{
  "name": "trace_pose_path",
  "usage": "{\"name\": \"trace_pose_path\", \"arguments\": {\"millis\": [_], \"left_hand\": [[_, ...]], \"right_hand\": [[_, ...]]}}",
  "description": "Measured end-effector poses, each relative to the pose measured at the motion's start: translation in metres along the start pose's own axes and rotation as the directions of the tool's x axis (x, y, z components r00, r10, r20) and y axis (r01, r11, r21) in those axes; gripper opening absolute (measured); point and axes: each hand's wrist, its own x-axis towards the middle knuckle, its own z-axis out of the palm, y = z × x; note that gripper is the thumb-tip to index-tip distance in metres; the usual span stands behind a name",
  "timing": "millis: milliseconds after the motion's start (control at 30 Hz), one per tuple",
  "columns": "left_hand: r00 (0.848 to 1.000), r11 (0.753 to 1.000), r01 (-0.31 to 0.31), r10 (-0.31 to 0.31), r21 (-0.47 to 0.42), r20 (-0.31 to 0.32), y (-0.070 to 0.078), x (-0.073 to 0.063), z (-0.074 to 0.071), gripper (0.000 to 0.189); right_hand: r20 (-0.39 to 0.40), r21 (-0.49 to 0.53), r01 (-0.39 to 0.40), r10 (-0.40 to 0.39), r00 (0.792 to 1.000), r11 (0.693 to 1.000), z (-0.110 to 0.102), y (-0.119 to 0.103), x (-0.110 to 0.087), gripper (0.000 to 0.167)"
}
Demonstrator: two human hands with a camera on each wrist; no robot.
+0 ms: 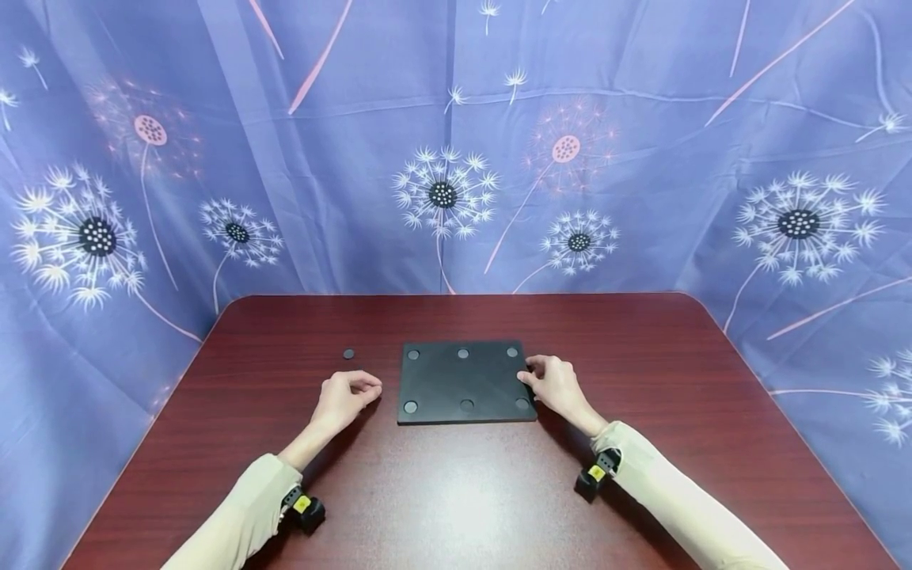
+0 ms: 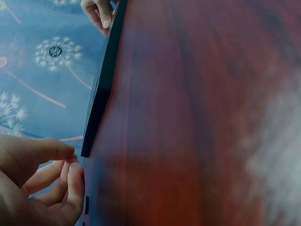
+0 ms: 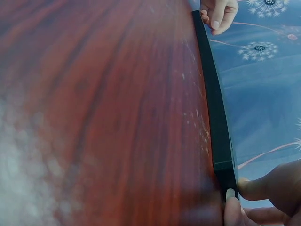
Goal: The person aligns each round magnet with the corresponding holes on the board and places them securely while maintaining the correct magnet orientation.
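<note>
A flat black rectangular board lies on the table, with several small round grey inserts along its two long sides. The round spot at the middle of the near side looks darker than the others. My right hand pinches the board's right edge, thumb and fingers around the rim. Left of the board hovers my left hand, fingers loosely bent and thumb close to the fingertips; nothing shows between them. Beyond the left hand, a small dark disc rests on the table.
The reddish-brown wooden table has rounded far corners. A blue curtain with dandelion prints hangs behind and on both sides. Black wrist cameras are worn at both sleeve cuffs. Light glares on the near tabletop.
</note>
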Motion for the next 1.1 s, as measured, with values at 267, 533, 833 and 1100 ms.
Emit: {"name": "trace_pose_path", "arguments": {"millis": [267, 533, 833, 1100], "left_hand": [[0.996, 0.999, 0.037, -0.036, 0.012, -0.080, -0.006, 0.005, -0.010, 0.009], [0.992, 0.997, 0.080, -0.078, 0.017, -0.098, -0.012, 0.005, -0.015, 0.022], [0.988, 0.995, 0.099, -0.097, 0.018, -0.118, -0.014, 0.009, -0.017, 0.035], [0.987, 0.989, 0.143, -0.139, 0.047, -0.083, -0.015, 0.012, -0.019, 0.034]], "right_hand": [[-0.001, 0.003, 0.007, -0.007, 1.000, 1.000, 0.000, -0.001, 0.000, 0.037], [0.008, 0.008, 0.008, -0.008, 1.000, 1.000, 0.000, 0.000, 0.000, 0.037], [-0.007, -0.014, 0.021, -0.021, 1.000, 1.000, -0.001, 0.001, 0.002, 0.036], [-0.004, -0.021, 0.024, -0.024, 1.000, 0.999, 0.000, 0.003, 0.002, 0.036]]}}
